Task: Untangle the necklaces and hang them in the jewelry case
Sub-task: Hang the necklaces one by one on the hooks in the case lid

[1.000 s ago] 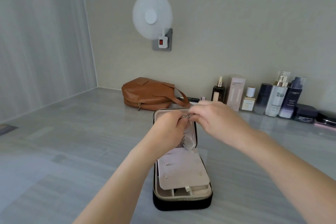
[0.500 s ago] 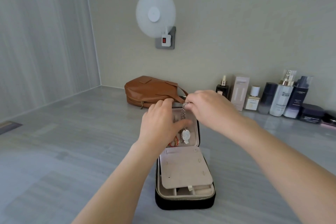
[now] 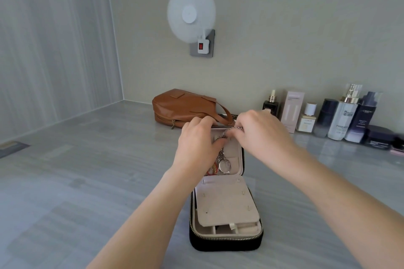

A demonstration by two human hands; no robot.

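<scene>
Bare left forearm (image 3: 140, 214) and right forearm (image 3: 341, 192), smooth, slim; bare left grip (image 3: 196, 144), right grip (image 3: 262, 135).

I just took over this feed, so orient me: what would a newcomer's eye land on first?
The left hand and right hand meet at centre, pinching a silver chain at the raised lid of the open black jewelry case; a round pendant dangles below. Behind lie a brown leather bag and, rightward, a row of cosmetic bottles.
</scene>
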